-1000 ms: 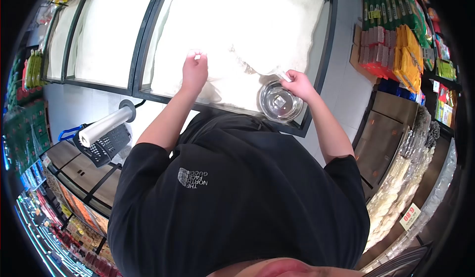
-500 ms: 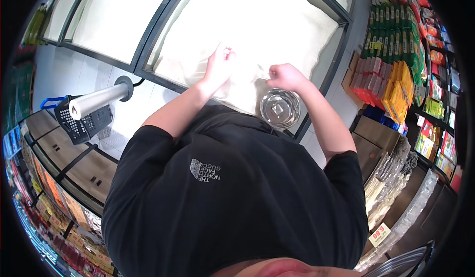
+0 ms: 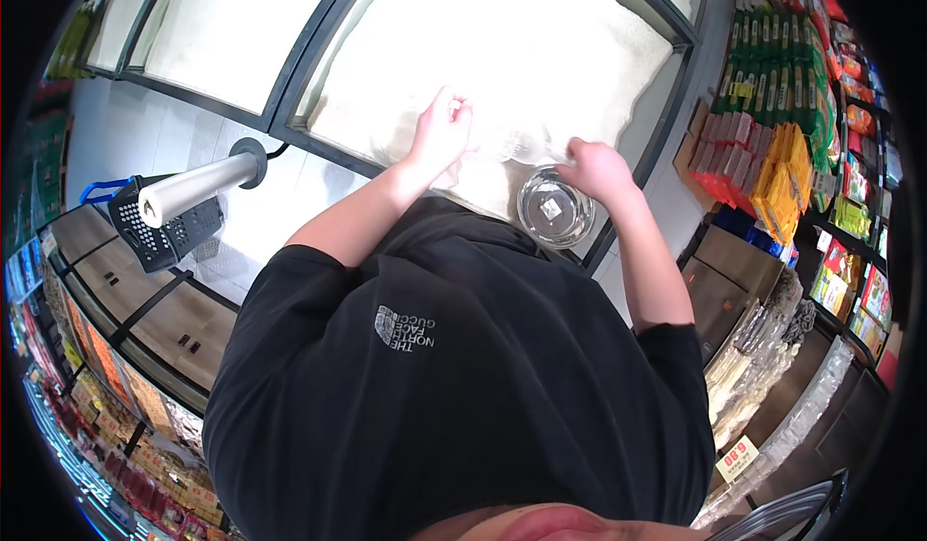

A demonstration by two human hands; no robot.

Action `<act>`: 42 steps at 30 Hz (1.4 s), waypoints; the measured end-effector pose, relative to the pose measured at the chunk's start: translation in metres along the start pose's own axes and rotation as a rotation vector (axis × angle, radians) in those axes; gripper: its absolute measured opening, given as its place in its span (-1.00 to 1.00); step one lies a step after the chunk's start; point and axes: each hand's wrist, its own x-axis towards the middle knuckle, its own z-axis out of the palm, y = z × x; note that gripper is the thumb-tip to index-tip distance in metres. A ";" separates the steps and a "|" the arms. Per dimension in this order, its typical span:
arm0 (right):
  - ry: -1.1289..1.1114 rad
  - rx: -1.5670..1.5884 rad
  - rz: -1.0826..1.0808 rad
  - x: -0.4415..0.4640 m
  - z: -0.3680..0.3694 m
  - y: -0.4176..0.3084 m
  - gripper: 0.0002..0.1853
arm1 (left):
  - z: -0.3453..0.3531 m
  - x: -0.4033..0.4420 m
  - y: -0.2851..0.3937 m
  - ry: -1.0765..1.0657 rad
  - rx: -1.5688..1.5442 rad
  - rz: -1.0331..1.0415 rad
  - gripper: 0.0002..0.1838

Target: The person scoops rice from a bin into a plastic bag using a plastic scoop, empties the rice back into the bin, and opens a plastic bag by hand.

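Observation:
A thin clear plastic bag (image 3: 517,145) lies stretched between my hands, though its outline is hard to follow against the bright white contents (image 3: 492,48) of the bin. My left hand (image 3: 443,137) has its fingers pinched together at the bag's left side. At the other side, my right hand (image 3: 597,170) is closed, its fingertips curled near the bag's edge. Just below the right hand sits a clear round bowl (image 3: 557,208) with a small white label, on the near right corner of the white contents.
The bin's dark frame (image 3: 280,126) runs around the white contents. At left, a roll of plastic bags (image 3: 198,190) projects on a holder, beside a black perforated basket (image 3: 159,237). Packaged goods (image 3: 763,87) are stacked at right. Wooden-fronted counters (image 3: 126,295) stand on the left.
My right hand has shifted right and a little down, over the bowl's upper edge. My left hand has moved slightly right, and the bag between them looks more spread out.

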 end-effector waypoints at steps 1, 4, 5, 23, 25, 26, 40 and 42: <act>-0.011 0.064 0.053 -0.010 0.003 0.012 -0.57 | -0.002 -0.004 0.008 -0.012 -0.041 -0.039 -0.85; 0.021 0.252 0.170 -0.025 0.034 0.061 -0.55 | 0.000 -0.001 0.002 -0.004 0.023 -0.024 -0.86; 0.045 0.313 0.202 -0.027 0.048 0.075 -0.54 | -0.001 0.002 -0.003 0.006 0.075 0.005 -0.86; 0.109 0.701 0.269 0.133 0.174 0.053 -0.48 | 0.003 -0.006 0.007 0.018 0.161 -0.144 -0.83; 0.136 0.777 0.261 0.128 0.181 0.057 -0.49 | 0.003 -0.008 0.010 0.013 0.177 -0.148 -0.83; 0.150 0.807 0.255 0.125 0.183 0.062 -0.50 | 0.003 -0.008 0.011 0.015 0.182 -0.148 -0.83; 0.086 0.980 0.145 0.004 0.115 0.125 -0.76 | 0.007 0.014 -0.009 0.035 0.097 -0.065 -0.82; 0.053 0.914 0.134 -0.008 0.097 0.123 -0.77 | 0.009 0.023 -0.016 0.060 0.116 -0.057 -0.83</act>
